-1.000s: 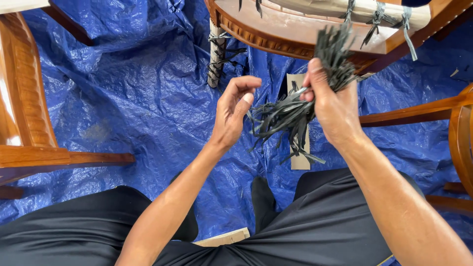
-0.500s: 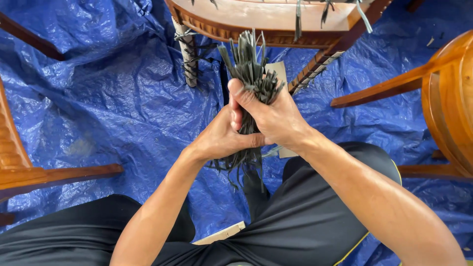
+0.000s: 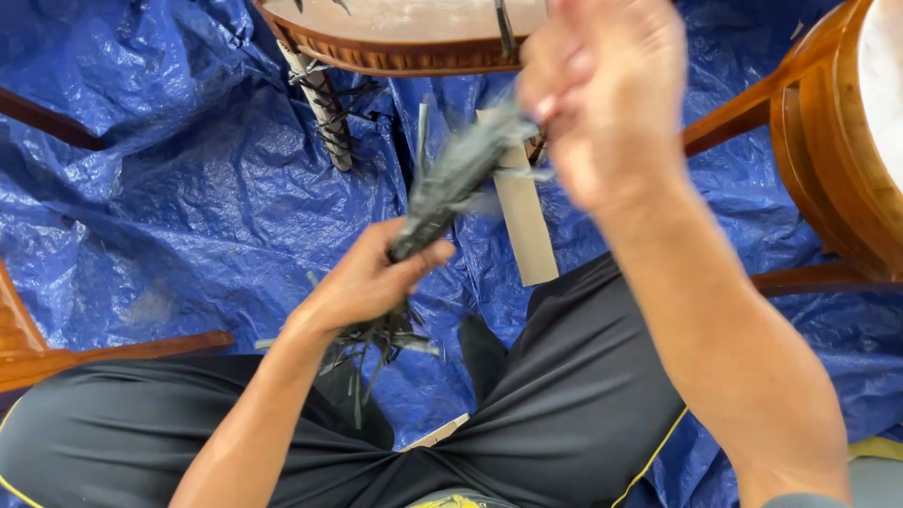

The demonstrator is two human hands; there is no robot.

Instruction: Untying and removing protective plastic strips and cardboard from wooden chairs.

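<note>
Nearest the camera, the person is sitting on the floor in smooth black shorts (image 3: pixel 564 404) with thin yellow piping, knees spread.

Between the knees, the left hand (image 3: pixel 362 282) is clenching a bundle of strips (image 3: pixel 442 193) at its lower part; frayed ends are splaying out below the fist. The strips are flat, narrow, dark grey-green and look slightly glossy, like plastic ties. The bundle is slanting up and to the right, its upper end reaching the right hand (image 3: pixel 602 94). This hand is raised close to the lens and blurred; its fingers are curling at the bundle's top, seemingly pinching a strip or several, though the exact grasp cannot be told.

Judged from this, the work is at a supply stage: strips are being sorted or drawn from the bundle, and most of the bundle is remaining in hand.

Beneath lies a flat beige card piece (image 3: pixel 522 216) on the crinkled, shiny blue tarp (image 3: pixel 188 188) covering the floor.

Farther off, a carved, varnished wooden chair (image 3: pixel 395 42) is standing with one leg (image 3: pixel 320 108) wrapped in pale padding and already tied with dark strips. More glossy brown furniture (image 3: pixel 847 141) is lying at right, apparently unwrapped where visible.
</note>
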